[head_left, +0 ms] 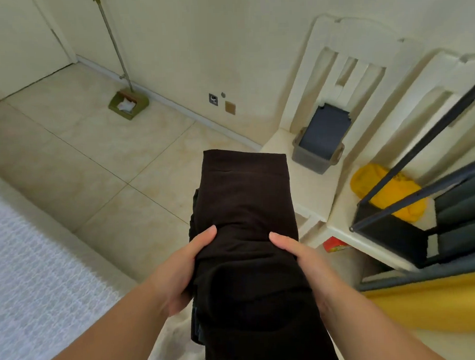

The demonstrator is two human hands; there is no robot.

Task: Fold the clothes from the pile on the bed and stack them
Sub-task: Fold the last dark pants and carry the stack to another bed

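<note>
A folded stack of black clothes point(245, 206) hangs in the air in front of me, above the tiled floor. My left hand point(180, 265) grips its left side, thumb on top and fingers underneath. My right hand point(309, 263) grips the right side the same way. The bed point(32, 281), with its white textured cover, lies at the lower left. No loose pile of clothes is in view.
A cream chair point(322, 182) stands ahead on the right, holding a grey bin point(318, 147). A second chair carries a yellow garment point(387, 193) and dark folded cloth point(394, 244). A dark rail point(423, 146) crosses at right. A dustpan point(128, 104) leans by the wall.
</note>
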